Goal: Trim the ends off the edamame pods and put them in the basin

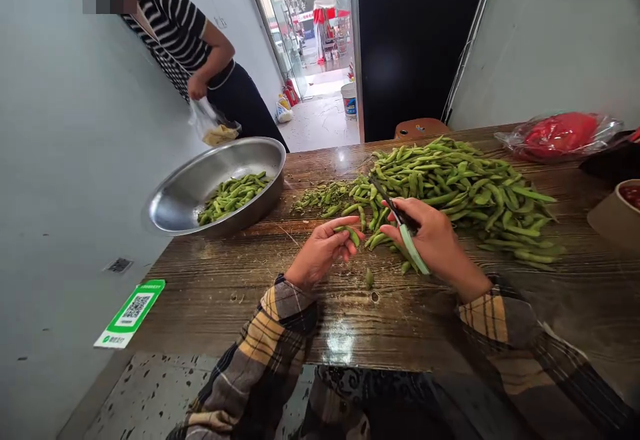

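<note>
Between the thumb and fingers of my left hand [323,248] is a green soybean pod [354,236], pinched above the table. My right hand [433,237] grips a pair of scissors [413,248] with pale green handles; their dark blades point up and left, over the edge of the pods. Beyond my hands lies a large pile of soybean pods [460,187]. Small trimmed bits [323,197] lie at the pile's left side. A wide metal bowl [170,190] to the left holds more pods [235,197]. One loose pod piece [369,279] rests just in front of my hands.
The wooden table [225,293] carries a green QR-code card [131,312] at its left edge. A red item in clear plastic [560,135] and a paper tub [617,217] stand at the right. Behind the bowl, a person in a striped top [175,20] holds a plastic bag [213,123].
</note>
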A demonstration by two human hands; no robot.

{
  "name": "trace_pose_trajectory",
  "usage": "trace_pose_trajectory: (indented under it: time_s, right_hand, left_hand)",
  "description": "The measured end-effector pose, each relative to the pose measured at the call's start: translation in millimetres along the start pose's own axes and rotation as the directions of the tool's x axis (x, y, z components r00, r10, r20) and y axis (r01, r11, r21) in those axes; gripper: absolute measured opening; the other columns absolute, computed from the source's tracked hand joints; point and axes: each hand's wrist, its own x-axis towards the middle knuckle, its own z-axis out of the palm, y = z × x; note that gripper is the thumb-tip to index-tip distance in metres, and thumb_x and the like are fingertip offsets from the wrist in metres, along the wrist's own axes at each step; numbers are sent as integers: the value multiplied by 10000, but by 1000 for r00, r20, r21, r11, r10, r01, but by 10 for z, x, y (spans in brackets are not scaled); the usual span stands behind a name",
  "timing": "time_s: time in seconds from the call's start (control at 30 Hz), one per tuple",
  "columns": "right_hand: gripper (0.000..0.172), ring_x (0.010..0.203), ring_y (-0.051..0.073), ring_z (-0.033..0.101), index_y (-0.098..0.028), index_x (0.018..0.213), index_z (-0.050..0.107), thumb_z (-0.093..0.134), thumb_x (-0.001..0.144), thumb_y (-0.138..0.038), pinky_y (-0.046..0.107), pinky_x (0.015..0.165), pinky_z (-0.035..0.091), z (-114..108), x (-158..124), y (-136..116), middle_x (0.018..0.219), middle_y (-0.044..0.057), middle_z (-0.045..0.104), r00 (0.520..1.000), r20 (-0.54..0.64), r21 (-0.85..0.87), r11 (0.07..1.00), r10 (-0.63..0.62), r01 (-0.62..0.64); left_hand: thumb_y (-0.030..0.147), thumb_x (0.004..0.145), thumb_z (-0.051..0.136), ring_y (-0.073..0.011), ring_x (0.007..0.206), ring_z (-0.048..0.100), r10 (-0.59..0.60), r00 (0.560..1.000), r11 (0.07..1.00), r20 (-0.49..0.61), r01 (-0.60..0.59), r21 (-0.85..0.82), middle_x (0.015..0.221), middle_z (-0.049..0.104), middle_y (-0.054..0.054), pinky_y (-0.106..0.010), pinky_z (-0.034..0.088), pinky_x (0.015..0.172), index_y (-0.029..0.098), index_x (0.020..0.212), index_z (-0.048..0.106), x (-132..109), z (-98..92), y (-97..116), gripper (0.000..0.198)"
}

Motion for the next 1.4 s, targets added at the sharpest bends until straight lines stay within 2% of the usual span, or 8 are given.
trace_pose_trajectory:
  time_s: [0.1,0.23,0.4,0.6,0.73,1.0,1.2,1.4]
  right_hand:
    - [328,799,219,635,-220,1105,635,684,806,-346,348,713,510,8,-24,2,892,53,674,999,21,-61,997,-37,39]
    - [359,792,217,632,-238,1164,604,668,827,-344,353,725,516,17,-56,-10,932,54,668,997,42,-117,991,-57,62]
    - [394,728,196,623,-215,1215,579,652,847,-336,343,686,521,47,-109,-60,1003,74,654,989,134,-219,972,-60,89]
    - [431,930,246,639,-190,1244,566,646,852,-350,356,747,521,36,-114,-93,1088,82,644,961,266,-283,946,-80,157]
    - [440,923,247,641,-190,1242,568,656,844,-354,359,739,521,32,-107,-81,1099,77,646,948,314,-301,942,-49,149]
    - [457,926,251,638,-198,1250,567,675,832,-346,370,760,521,49,-119,-75,1108,82,644,933,357,-300,942,-38,153]
    - [489,935,261,633,-201,1254,561,700,810,-351,383,778,525,52,-115,-68,1103,89,643,933,355,-285,945,-51,160]
    - [471,941,261,624,-186,1249,563,683,826,-354,387,801,524,73,-127,-55,1073,99,648,932,347,-249,947,-107,201]
  left_hand:
    - [257,796,689,-92,654,618,-6,999,998,36,8,-55,984,685,-97,-197,479,546,137,1163,647,-18,30,31,388]
    - [271,800,681,-102,669,629,28,999,998,23,-26,-62,1081,673,-114,-199,465,521,135,1109,668,-30,30,49,338]
    - [321,783,703,-56,551,551,51,998,997,-28,-52,-59,869,682,-60,-164,372,453,126,1040,679,-32,7,38,323]
    - [394,769,709,-28,471,439,72,995,997,-63,-72,-4,708,610,-6,-162,268,404,120,829,646,-42,22,52,288]
    - [399,756,718,-29,473,411,93,991,995,-91,-91,26,669,568,4,-167,240,407,117,783,628,-44,33,46,297]
    - [389,773,695,-33,466,332,186,978,969,-92,-168,181,604,478,45,-182,214,433,137,984,698,-39,18,-20,328]
    - [388,779,683,-42,481,323,204,976,958,-78,-183,222,603,478,44,-192,238,457,140,980,711,-34,5,-39,320]
    - [383,793,664,-49,481,280,182,981,953,-66,-160,256,575,428,51,-199,199,454,137,966,711,-42,12,-42,304]
